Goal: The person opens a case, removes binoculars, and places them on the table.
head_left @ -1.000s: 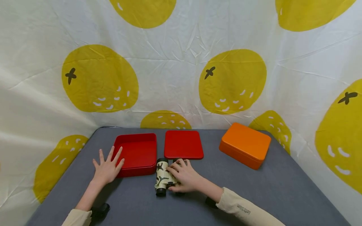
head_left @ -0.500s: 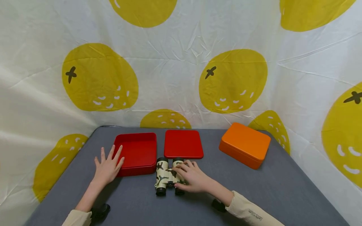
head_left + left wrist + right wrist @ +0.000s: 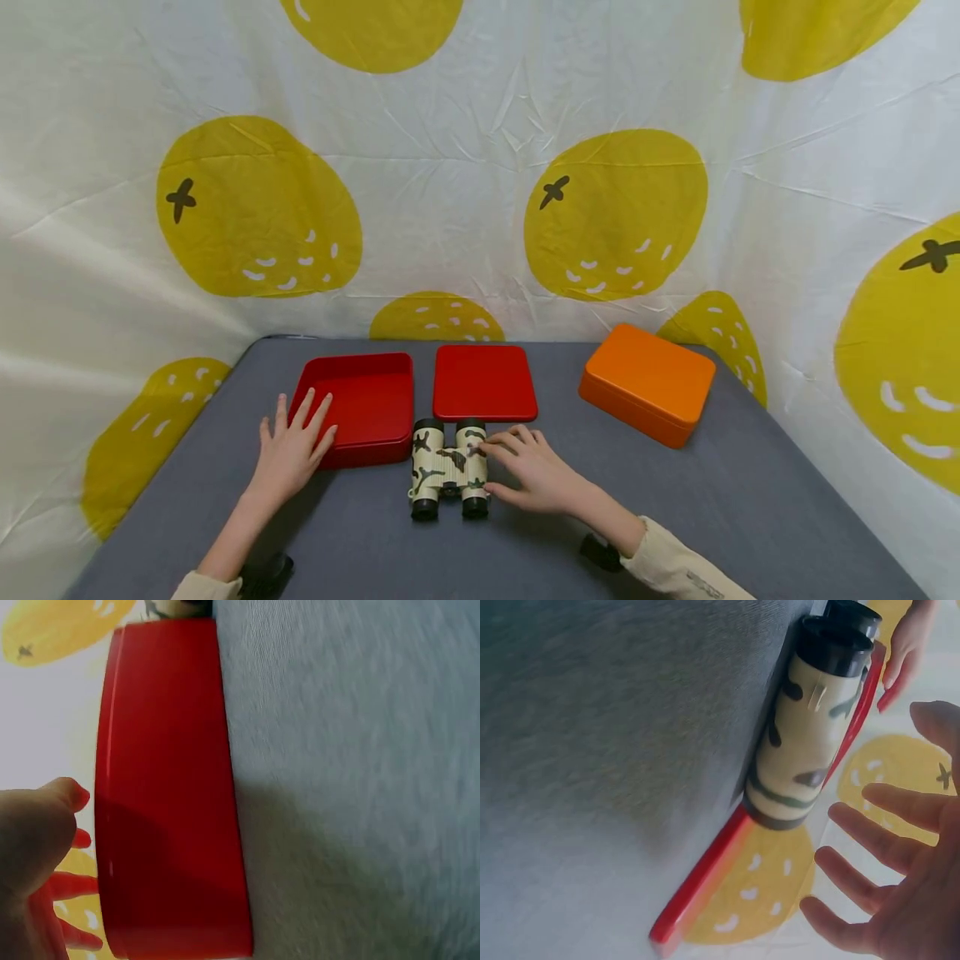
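Binoculars [image 3: 451, 462] lie between spread left hand [image 3: 288, 454] and relaxed right hand [image 3: 536, 475], nearer the right.

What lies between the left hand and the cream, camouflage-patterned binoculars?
The open red rectangular box stands between the left hand and the binoculars, in the head and left wrist views.

1. Head: set high, aimed forward-down; grey fabric-topped table [image 3: 375, 554] and white backdrop with yellow fruit prints [image 3: 450, 208] are covered.
2. Left wrist: low, close, rolled sideways; near wall of glossy red rectangular open box [image 3: 165, 750] is faced.
3. Right wrist: low, close, rolled oppositely; cream camouflage-patterned binoculars [image 3: 802, 735] are faced.
4. Binoculars shared by all views, cropped in left wrist.
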Motion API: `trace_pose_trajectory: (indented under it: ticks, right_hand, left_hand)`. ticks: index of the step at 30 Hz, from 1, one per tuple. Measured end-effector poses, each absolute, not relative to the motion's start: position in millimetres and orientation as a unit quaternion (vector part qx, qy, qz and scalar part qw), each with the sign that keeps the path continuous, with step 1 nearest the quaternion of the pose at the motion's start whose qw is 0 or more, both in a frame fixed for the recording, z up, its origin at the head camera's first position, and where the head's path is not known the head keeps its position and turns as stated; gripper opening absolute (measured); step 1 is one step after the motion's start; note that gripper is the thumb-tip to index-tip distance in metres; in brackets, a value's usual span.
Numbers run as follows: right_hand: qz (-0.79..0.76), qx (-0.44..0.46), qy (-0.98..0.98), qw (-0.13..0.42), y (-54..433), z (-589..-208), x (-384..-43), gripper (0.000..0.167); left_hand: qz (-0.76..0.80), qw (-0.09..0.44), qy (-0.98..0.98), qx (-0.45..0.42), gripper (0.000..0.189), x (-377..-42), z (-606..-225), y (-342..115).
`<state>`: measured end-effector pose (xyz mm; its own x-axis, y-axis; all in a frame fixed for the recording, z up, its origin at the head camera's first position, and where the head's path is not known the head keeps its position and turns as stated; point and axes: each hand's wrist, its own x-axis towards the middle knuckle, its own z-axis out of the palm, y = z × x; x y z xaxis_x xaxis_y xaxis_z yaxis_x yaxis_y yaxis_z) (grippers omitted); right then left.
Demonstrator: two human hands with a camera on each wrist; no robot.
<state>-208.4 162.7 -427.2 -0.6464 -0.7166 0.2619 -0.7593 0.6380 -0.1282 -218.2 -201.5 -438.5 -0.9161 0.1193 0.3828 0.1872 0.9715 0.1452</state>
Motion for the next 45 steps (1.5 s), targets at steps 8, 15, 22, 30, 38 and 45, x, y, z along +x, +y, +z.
trace_pose_trajectory:
  ticks: [8, 15, 22, 30, 38, 45]
  right_hand:
    - [0.146, 0.367, -0.914, 0.098, 187.4, -429.7, -204.7, 0.047]
    - [0.159, 0.335, -0.922, 0.114, 211.6, -431.3, -203.8, 0.045]
    - [0.172, 0.311, -0.926, 0.128, 233.1, -427.9, -200.4, 0.043]
    - [0.182, 0.272, -0.935, 0.139, 255.1, -431.8, -195.5, 0.041]
    - [0.205, 0.217, -0.946, 0.125, 273.9, -432.3, -191.0, 0.039]
    - [0.224, 0.156, -0.954, 0.125, 294.7, -425.7, -191.5, 0.038]
  left_hand:
    - [-0.135, 0.257, -0.945, -0.15, 0.048, -210.5, -429.6, -177.0]
    - [-0.193, 0.302, -0.904, -0.233, 0.049, -205.4, -418.2, -149.9]
    - [-0.221, 0.315, -0.88, -0.279, 0.048, -204.8, -410.2, -128.0]
    - [-0.233, 0.287, -0.869, -0.328, 0.045, -206.3, -398.2, -100.7]
    - [-0.26, 0.261, -0.852, -0.372, 0.045, -209.0, -392.3, -72.2]
    - [-0.296, 0.252, -0.828, -0.404, 0.042, -209.9, -391.8, -38.3]
